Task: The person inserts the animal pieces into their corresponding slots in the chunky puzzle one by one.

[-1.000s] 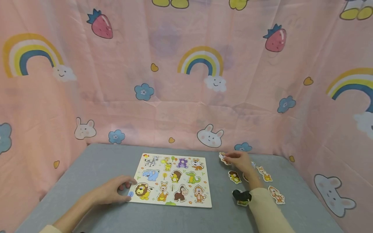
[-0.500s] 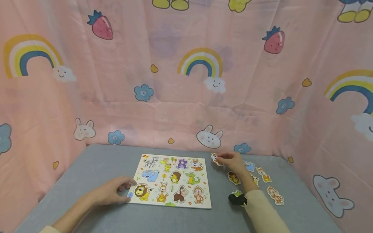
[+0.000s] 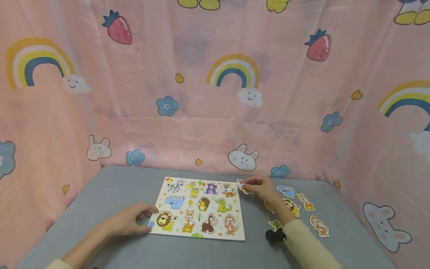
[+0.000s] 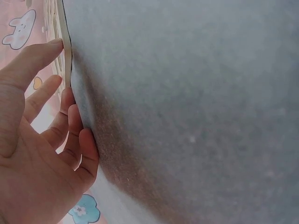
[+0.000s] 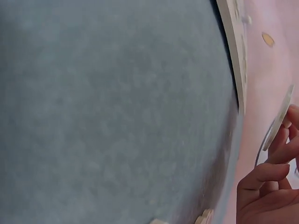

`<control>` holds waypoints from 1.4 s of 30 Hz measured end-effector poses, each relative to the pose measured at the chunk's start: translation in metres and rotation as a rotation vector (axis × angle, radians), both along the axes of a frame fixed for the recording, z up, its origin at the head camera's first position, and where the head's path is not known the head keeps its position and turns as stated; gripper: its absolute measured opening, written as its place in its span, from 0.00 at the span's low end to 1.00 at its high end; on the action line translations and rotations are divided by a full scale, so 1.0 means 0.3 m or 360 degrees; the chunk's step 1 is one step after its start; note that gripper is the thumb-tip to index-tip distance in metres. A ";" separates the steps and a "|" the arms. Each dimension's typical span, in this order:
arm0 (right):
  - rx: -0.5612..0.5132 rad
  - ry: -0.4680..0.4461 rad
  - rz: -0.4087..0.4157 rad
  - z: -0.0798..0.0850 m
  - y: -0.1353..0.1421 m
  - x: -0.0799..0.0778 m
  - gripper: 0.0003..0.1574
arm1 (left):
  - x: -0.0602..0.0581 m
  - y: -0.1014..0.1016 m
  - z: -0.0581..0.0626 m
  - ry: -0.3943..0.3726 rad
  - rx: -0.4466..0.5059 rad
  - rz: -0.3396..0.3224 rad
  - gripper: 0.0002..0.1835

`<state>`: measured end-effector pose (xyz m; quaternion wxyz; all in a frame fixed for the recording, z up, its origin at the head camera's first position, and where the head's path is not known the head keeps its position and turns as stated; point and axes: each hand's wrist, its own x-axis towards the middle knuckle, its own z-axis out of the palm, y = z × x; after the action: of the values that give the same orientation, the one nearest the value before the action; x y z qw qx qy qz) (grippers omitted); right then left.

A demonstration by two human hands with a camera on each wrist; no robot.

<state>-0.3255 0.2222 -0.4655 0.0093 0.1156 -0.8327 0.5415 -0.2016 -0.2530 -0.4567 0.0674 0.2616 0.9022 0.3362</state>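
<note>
Puzzle board [image 3: 220, 218], animal-printed: flat on grey surface [image 3: 252, 254], between left hand [image 3: 129, 220] and right hand [image 3: 266, 189]. Left: fingers relaxed, thumb and fingertips at the board's left edge. Right: pinching one animal piece [image 3: 242, 185], just beside the board's upper right corner. Loose pieces [image 3: 319, 226]: on surface, around right arm.
</note>
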 end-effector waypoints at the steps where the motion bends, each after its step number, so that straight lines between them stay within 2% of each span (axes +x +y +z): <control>1: 0.0002 0.0004 0.0010 0.003 -0.008 0.004 0.15 | 0.001 0.000 0.000 -0.0004 -0.0001 0.0006 0.26; 10: 0.0015 0.0043 0.0071 -0.001 -0.078 -0.004 0.10 | 0.000 0.000 0.000 -0.0022 0.0008 0.0010 0.26; 17: 0.0014 0.0049 0.0060 -0.010 -0.117 -0.019 0.10 | 0.000 -0.002 -0.004 -0.0024 0.0011 0.0004 0.26; 31: 0.0062 0.0164 0.0097 -0.024 -0.163 -0.026 0.07 | 0.003 0.001 -0.004 -0.0017 0.0001 0.0028 0.27; 42: 0.0104 0.0182 0.0109 -0.027 -0.181 -0.032 0.06 | 0.002 -0.002 -0.005 -0.0017 -0.0018 0.0032 0.26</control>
<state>-0.3352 0.1679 -0.4735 0.0346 0.1751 -0.8435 0.5066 -0.2011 -0.2535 -0.4582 0.0704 0.2503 0.9063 0.3331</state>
